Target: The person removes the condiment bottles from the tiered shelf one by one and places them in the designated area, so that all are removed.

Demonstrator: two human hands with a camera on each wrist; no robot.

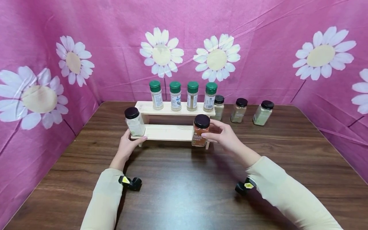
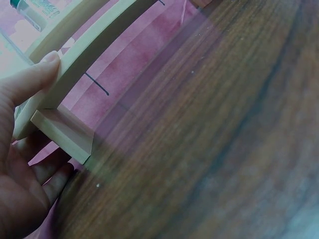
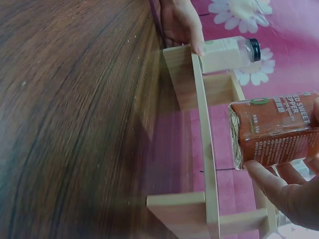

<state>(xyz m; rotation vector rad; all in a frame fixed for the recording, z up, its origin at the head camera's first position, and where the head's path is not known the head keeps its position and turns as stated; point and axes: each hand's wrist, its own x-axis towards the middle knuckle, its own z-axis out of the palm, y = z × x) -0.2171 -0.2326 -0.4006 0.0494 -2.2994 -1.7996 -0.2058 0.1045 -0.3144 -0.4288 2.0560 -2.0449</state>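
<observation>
My right hand (image 1: 224, 136) grips a jar of red sweet pepper (image 3: 274, 130) with a black lid. In the right wrist view its base is held off the lower step of a two-step wooden spice rack (image 1: 168, 132), near the right end. With thumb on the front edge and fingers round the outside, my left hand (image 1: 127, 148) holds the lower step's left end. Just above that hand, a black-lidded jar of pale seasoning (image 1: 135, 123) stands on the lower step. Along the upper step are several green-capped shakers (image 1: 175, 96).
Behind the rack's right end is a black-lidded jar (image 1: 219, 108), partly hidden. Farther right stand a brownish jar (image 1: 238, 111) and a pale green jar (image 1: 263, 114). A pink flowered cloth (image 1: 184, 19) hangs behind the dark wooden table (image 1: 178, 191).
</observation>
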